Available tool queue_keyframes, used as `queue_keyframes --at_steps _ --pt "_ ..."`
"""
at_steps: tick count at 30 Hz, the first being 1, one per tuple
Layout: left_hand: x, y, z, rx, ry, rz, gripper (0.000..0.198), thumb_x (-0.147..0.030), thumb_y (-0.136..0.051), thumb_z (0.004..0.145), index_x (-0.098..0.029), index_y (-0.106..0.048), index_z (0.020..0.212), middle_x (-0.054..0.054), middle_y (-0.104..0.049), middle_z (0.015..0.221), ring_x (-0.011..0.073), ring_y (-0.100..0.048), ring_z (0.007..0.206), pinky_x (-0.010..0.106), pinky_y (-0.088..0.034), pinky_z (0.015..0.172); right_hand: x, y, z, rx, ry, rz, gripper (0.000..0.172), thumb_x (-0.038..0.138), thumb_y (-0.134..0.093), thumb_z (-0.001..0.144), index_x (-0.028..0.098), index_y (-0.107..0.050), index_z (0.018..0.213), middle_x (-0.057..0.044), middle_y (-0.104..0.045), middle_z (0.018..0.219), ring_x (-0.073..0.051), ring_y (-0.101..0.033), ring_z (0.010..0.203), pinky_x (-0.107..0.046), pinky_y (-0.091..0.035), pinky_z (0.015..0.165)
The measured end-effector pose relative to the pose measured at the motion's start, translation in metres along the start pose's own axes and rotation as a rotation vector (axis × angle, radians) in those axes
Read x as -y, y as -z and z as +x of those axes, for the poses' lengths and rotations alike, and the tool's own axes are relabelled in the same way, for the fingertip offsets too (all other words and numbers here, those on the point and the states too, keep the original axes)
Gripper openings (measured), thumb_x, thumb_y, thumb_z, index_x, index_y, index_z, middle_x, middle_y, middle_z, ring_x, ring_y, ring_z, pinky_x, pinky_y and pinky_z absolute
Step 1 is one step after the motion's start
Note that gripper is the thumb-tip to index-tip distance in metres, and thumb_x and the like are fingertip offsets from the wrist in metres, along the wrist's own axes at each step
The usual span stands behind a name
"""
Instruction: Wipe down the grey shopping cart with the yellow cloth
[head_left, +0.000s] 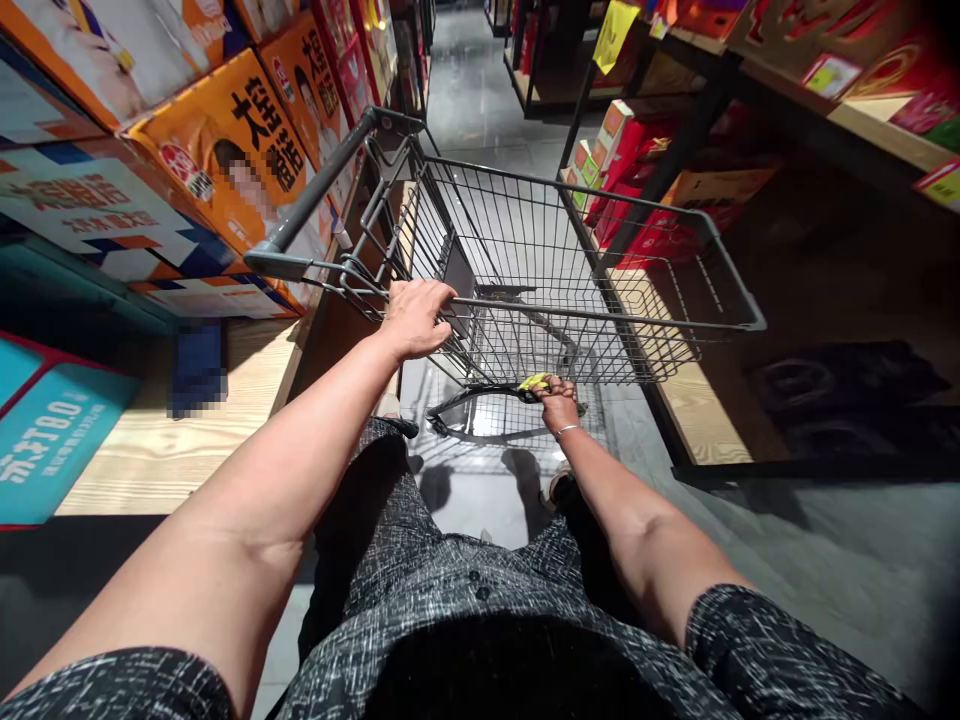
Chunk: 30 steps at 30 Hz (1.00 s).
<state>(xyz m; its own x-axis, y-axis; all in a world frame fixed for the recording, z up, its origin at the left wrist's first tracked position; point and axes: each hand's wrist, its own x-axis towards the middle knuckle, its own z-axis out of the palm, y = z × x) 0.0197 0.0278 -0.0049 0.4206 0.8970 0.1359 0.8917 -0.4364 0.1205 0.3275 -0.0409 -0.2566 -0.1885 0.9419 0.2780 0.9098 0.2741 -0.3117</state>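
A grey wire shopping cart [525,308] stands sideways before me, its handle [319,180] toward the left. My left hand [418,318] is closed round the cart's near upper rail, close to the handle end. Lower down, my right hand [559,402] is closed on a yellow cloth [534,382], of which only a small part shows. It sits at the cart's lower frame [480,392], below the basket, and the cloth appears to touch the frame there. No goods show inside the basket.
Orange drink cartons [225,150] are stacked on a wooden shelf [247,370] at left, beside a dark blue pixelated item [197,368]. At right, a black-framed shelf [697,410] holds red gift boxes [652,230]. A grey floor aisle [472,70] runs away between them.
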Motion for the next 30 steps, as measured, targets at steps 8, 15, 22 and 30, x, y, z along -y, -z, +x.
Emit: queue_keyframes --at_steps 8,15,22,30 --pt "-0.025 0.003 0.008 0.011 0.025 0.027 0.048 -0.026 -0.057 0.087 -0.020 -0.060 0.134 0.013 -0.064 0.133 0.0341 -0.050 0.132 0.055 -0.027 0.116 0.003 0.081 0.039 -0.341 0.009 0.095 0.031 0.024 -0.056 0.091 0.031 -0.079 0.111 -0.008 -0.059 0.121 -0.027 -0.049 0.111 -0.047 -0.046 0.102" --pt "-0.075 -0.014 0.027 0.126 -0.161 -0.060 0.067 -0.027 -0.059 0.087 -0.020 -0.046 0.153 0.012 -0.055 0.150 0.0315 -0.044 0.140 0.052 -0.014 0.122 0.012 0.125 0.063 -0.567 -0.013 0.103 0.027 0.031 -0.055 0.094 0.028 -0.079 0.106 -0.013 -0.056 0.116 -0.033 -0.048 0.118 -0.056 -0.041 0.104" --pt "-0.063 -0.020 0.039 0.109 -0.167 -0.136 0.056 -0.033 -0.061 0.086 -0.021 -0.056 0.140 0.010 -0.062 0.138 0.0308 -0.049 0.130 0.047 -0.021 0.114 -0.023 0.018 0.019 -0.309 -0.058 0.122 0.039 0.019 -0.051 0.073 0.028 -0.078 0.099 -0.014 -0.059 0.113 -0.036 -0.052 0.111 -0.058 -0.047 0.092" --pt "-0.054 -0.023 0.053 0.111 -0.163 -0.139 0.056 -0.030 -0.063 0.084 -0.023 -0.056 0.139 0.009 -0.062 0.138 0.0321 -0.048 0.130 0.048 -0.022 0.111 -0.023 0.010 0.023 -0.173 -0.103 0.142 0.043 0.017 -0.051 0.063 0.027 -0.076 0.098 -0.012 -0.060 0.109 -0.031 -0.055 0.105 -0.053 -0.048 0.090"
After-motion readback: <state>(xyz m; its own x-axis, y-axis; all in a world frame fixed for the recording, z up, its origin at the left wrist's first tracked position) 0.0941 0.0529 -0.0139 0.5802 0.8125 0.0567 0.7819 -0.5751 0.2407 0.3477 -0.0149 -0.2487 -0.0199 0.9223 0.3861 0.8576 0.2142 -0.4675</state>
